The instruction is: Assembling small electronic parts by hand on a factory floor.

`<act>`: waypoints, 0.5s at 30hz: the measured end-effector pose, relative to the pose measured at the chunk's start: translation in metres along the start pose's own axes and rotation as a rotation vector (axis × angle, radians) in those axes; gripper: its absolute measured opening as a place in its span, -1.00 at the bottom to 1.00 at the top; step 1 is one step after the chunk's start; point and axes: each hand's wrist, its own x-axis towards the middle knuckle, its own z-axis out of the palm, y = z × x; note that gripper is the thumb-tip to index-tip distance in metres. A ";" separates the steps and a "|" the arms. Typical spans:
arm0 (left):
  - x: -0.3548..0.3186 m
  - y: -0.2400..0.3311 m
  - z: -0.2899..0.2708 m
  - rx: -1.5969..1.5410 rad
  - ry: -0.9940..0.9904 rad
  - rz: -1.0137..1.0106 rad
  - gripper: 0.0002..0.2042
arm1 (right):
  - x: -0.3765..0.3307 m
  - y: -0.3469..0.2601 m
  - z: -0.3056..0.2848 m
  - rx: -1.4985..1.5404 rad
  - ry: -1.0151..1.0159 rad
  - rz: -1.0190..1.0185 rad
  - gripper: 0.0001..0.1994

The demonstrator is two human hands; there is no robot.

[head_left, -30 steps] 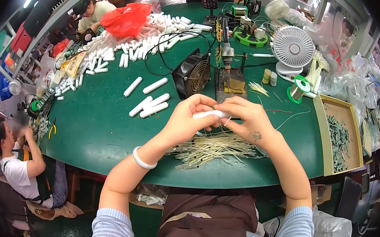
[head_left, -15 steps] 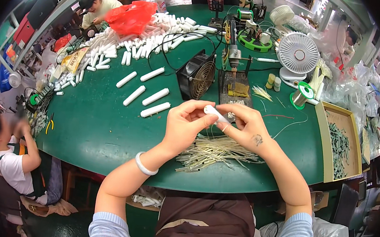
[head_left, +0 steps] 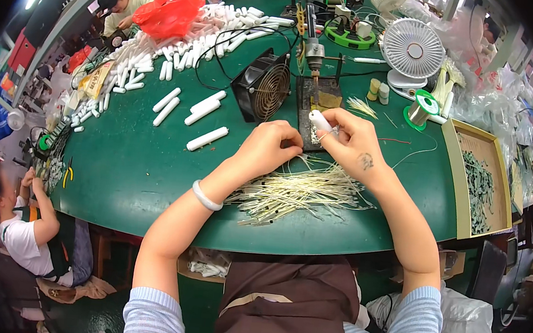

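Note:
A white cylindrical tube (head_left: pixel 319 121) is gripped by my right hand (head_left: pixel 352 141), its end pointing up and away, in front of the soldering iron (head_left: pixel 315 59) on its stand. My left hand (head_left: pixel 270 146) is lower and to the left, apart from the tube. Its thumb and fingertips are pinched at the far edge of a bundle of thin pale wires (head_left: pixel 302 195); what is between them is too small to make out. Several loose white tubes (head_left: pixel 207 139) lie left of my left hand, beside a black square fan (head_left: pixel 262 86).
A big heap of white tubes (head_left: pixel 195 41) with a red plastic bag (head_left: pixel 169 12) fills the far left. To the right stand a white desk fan (head_left: pixel 414 49), a solder spool (head_left: pixel 422 109) and a cardboard tray (head_left: pixel 456 178) of small green parts. A co-worker (head_left: pixel 26 227) sits at left.
My left hand has come off the white tube and moved down to the wire bundle. The right hand still holds the tube. Loose tubes by the fan now lie closer together in pairs.

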 end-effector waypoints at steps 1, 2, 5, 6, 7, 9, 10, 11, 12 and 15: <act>0.000 0.002 0.002 0.016 -0.023 0.023 -0.86 | -0.001 -0.001 -0.002 -0.017 -0.013 0.011 -0.77; -0.001 0.003 0.003 0.032 -0.046 0.045 -0.86 | 0.000 0.003 -0.002 -0.015 0.000 0.005 -0.76; -0.005 0.004 0.007 0.109 -0.069 0.117 -0.86 | 0.001 0.004 -0.004 -0.054 -0.010 -0.017 -0.76; -0.005 0.003 0.008 0.144 -0.047 0.151 -0.87 | 0.002 0.005 -0.003 -0.052 -0.008 -0.015 -0.76; -0.005 0.002 0.009 0.179 -0.024 0.185 -0.87 | 0.002 0.005 -0.002 -0.044 -0.010 -0.014 -0.76; -0.004 0.004 0.009 0.176 -0.053 0.156 -0.88 | 0.003 0.006 -0.003 -0.037 -0.007 -0.011 -0.76; -0.003 0.005 0.010 0.173 -0.079 0.128 -0.89 | 0.003 0.006 -0.004 -0.047 -0.011 -0.017 -0.76; -0.003 0.005 0.010 0.173 -0.082 0.130 -0.89 | 0.003 0.006 -0.005 -0.057 -0.015 -0.024 -0.76; -0.002 0.005 0.011 0.185 -0.072 0.147 -0.89 | 0.003 0.007 -0.005 -0.056 -0.013 -0.024 -0.76; -0.004 0.008 0.010 0.178 -0.083 0.133 -0.90 | 0.003 0.009 -0.006 -0.044 -0.040 -0.008 -0.75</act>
